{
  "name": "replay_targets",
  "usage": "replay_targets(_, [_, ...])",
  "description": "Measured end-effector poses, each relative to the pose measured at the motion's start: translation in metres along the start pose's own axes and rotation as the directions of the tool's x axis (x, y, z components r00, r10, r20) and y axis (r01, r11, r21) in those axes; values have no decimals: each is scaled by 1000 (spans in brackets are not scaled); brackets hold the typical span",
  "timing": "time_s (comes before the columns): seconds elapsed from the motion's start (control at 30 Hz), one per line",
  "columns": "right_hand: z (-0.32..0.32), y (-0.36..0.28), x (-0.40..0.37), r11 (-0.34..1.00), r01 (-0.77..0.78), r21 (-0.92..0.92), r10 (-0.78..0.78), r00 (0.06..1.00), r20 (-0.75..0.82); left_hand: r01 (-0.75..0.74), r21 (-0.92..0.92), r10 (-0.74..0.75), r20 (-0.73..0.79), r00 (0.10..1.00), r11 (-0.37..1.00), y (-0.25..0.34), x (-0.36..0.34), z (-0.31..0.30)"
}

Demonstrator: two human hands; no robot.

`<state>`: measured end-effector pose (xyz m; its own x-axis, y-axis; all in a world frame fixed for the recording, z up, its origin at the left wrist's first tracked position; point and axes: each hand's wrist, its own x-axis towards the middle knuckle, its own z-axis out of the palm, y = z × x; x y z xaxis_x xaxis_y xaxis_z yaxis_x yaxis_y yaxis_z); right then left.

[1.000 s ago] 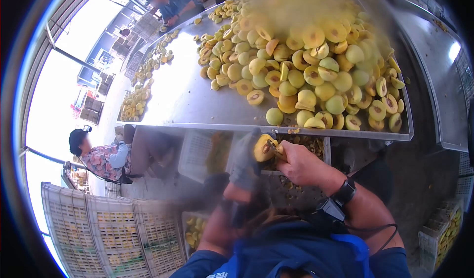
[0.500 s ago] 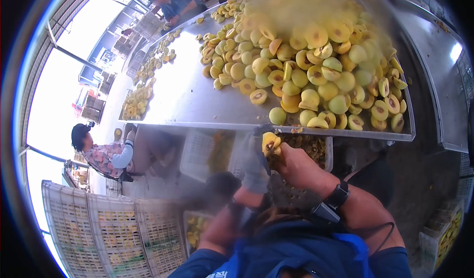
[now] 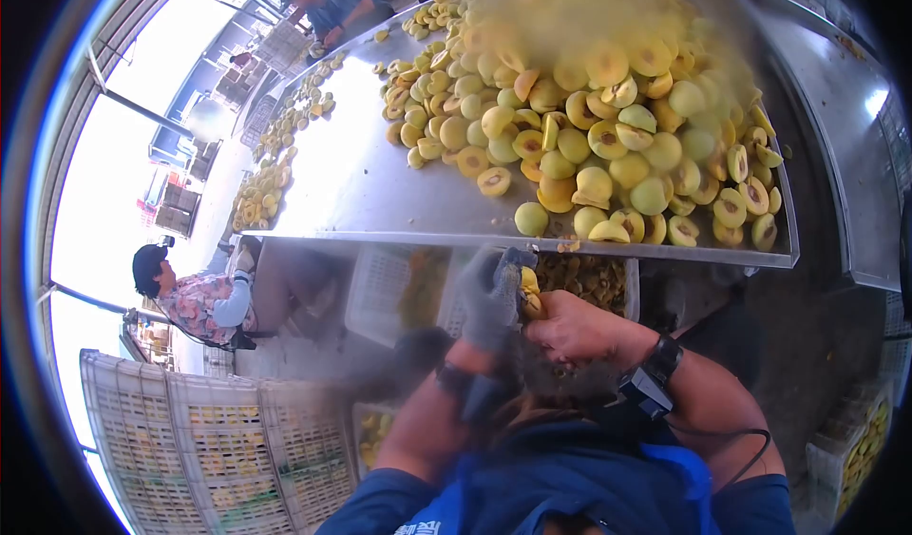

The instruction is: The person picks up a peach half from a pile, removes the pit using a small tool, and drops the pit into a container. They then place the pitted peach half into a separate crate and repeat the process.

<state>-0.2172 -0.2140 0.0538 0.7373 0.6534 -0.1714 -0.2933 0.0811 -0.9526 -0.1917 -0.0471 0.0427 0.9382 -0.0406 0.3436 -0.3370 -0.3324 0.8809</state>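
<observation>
My left hand [image 3: 490, 299], in a grey glove, is wrapped round a yellow fruit half [image 3: 529, 288] just off the table's front edge. Bare and curled, my right hand [image 3: 578, 328] presses against the lower side of the same fruit; whether it also holds a tool is hidden by the fingers. Beneath both hands sits a crate of brown pits and scraps [image 3: 608, 283]. Beyond them, a large heap of halved yellow-green fruit [image 3: 608, 145] covers much of the metal table [image 3: 380, 193].
A seated person [image 3: 204, 297] is at the left, another person [image 3: 332, 8] at the far side. White crates [image 3: 218, 440] stand lower left, one with fruit [image 3: 860, 459] lower right. A second metal table [image 3: 845, 155] lies to the right.
My left hand has turned and now covers more of the fruit. My right hand has shifted slightly down, its fingers curled closer to the fruit. The seated person's arms have moved slightly.
</observation>
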Motion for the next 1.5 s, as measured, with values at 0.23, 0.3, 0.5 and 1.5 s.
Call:
replay_targets(0.23, [-10,32,11,962,144,-232,-123,987,103,109,-84,-109,-1,994,991,-3,-6,-1])
replay_targets(0.3, [6,33,13,892,263,-368,-303,952,-53,-27,1,27,-70,997,1000,-3,-10,2])
replay_targets(0.5, [8,18,4,957,189,-219,-206,977,-53,130,-88,-140,-120,983,988,10,-11,12])
replay_targets(1.5, [10,32,14,982,-161,94,176,969,-173,338,177,-194,-544,817,924,-70,23,-131])
